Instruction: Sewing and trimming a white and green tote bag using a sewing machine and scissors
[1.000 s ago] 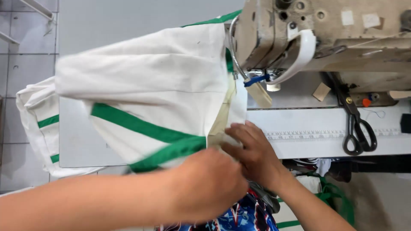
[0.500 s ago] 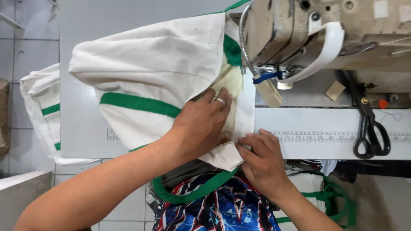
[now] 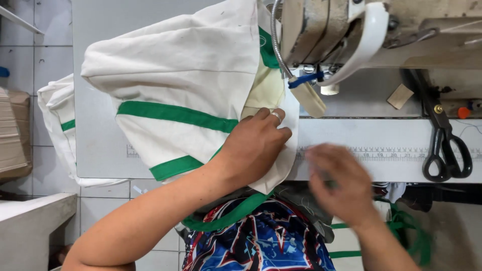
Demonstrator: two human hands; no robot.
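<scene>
A white cloth piece with green bands (image 3: 175, 85) lies bunched on the sewing table (image 3: 100, 135), its right edge under the head of the sewing machine (image 3: 331, 35). My left hand (image 3: 256, 145) rests flat on the cloth's edge just below the machine's needle area, a ring on one finger. My right hand (image 3: 341, 183) hovers blurred to the right of the cloth, over the table's front edge, holding nothing that I can see. A green strap (image 3: 226, 218) hangs down from the cloth toward my lap.
Black scissors (image 3: 444, 145) lie on the table at the right, beside a printed ruler strip (image 3: 381, 150). More white and green cloth (image 3: 57, 120) hangs off the table's left side. A cardboard stack (image 3: 12, 130) sits at far left; green straps (image 3: 406, 231) pile at lower right.
My left hand moved up onto the cloth and now presses it near the machine. My right hand has let go of the cloth's edge and pulled away to the right.
</scene>
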